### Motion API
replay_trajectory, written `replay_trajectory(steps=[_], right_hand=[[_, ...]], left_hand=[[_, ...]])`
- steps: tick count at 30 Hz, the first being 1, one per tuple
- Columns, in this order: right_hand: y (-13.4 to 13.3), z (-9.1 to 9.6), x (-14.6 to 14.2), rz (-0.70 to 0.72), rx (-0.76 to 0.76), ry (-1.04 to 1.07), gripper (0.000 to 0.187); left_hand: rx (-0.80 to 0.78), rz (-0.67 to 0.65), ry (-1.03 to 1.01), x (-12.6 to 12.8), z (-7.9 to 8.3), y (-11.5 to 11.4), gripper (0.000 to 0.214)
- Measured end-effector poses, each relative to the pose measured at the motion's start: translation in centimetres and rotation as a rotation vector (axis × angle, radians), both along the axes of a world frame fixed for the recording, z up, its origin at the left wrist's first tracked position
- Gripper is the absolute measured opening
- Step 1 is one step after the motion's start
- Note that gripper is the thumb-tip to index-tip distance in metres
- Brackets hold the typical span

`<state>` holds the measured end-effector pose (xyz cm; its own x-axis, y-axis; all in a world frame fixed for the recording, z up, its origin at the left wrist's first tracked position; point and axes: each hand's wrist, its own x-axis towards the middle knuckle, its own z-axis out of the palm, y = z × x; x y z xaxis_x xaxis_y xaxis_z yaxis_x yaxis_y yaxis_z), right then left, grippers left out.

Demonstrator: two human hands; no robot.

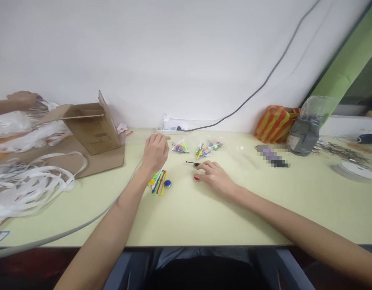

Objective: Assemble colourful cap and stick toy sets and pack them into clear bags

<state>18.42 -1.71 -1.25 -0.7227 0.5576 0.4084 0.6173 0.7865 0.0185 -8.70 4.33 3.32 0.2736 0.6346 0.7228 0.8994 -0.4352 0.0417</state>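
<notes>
Fingers (208, 166) spread apart on the right hand (218, 178), a black rod (191, 162) just beside at ten o'clock; the left hand's (156, 152) curl together over coloured sticks (158, 183).

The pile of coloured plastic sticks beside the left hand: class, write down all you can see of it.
The pile of coloured plastic sticks is a loose bunch of thin green, yellow, red and blue pieces, lying fanned on the pale green table. A round blue cap sits at its right edge. The left hand is close by; contact cannot be told.
</notes>
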Motion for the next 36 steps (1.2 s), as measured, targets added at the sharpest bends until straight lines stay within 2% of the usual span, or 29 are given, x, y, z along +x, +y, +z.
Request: replay_trajectory(steps=[4, 7, 11, 14, 17, 21, 26, 29, 33, 36], right_hand=[[-1.1, -0.3, 4.0, -0.073, 0.026, -0.021, 0.038], [-1.1, 0.2, 3.7, -0.1, 0.065, -0.004, 0.039], [-0.1, 1.6, -1.3, -0.058, 0.059, 0.104, 0.041], [1.3, 2.5, -6.7, 0.061, -0.019, 0.137, 0.024], [2.8, 3.0, -11.2, 0.169, -0.121, 0.065, 0.016], [4.5, 3.0, -14.0, 0.195, -0.234, 0.002, 0.009], [5.8, 2.7, -14.2, 0.238, -0.297, -0.002, 0.009], [6.1, 3.2, -13.9, 0.266, -0.29, 0.019, 0.01], [5.4, 4.9, -12.2, 0.27, -0.183, 0.003, 0.012], [4.0, 6.2, -9.4, 0.239, -0.086, 0.109, 0.011]], left_hand=[[-0.031, -0.009, -0.004, 0.3, -0.1, -0.1, 0.032], [-0.045, -0.011, -0.009, 0.2, -0.2, 0.0, 0.032], [-0.036, -0.011, -0.008, 0.0, -0.2, 0.1, 0.033], [-0.033, -0.005, -0.002, -0.2, -0.1, 0.1, 0.035], [-0.032, 0.008, 0.002, -0.7, 0.0, 0.2, 0.036], [-0.006, 0.037, -0.009, -1.5, 0.0, 0.6, 0.037], [-0.005, 0.04, -0.014, -1.3, 0.0, 0.7, 0.038], [-0.008, 0.033, -0.037, -1.1, 0.1, 0.6, 0.039], [0.001, 0.018, -0.103, -1.1, 0.4, 0.4, 0.038], [-0.012, -0.05, -0.134, -0.6, 0.5, 0.0, 0.035]])
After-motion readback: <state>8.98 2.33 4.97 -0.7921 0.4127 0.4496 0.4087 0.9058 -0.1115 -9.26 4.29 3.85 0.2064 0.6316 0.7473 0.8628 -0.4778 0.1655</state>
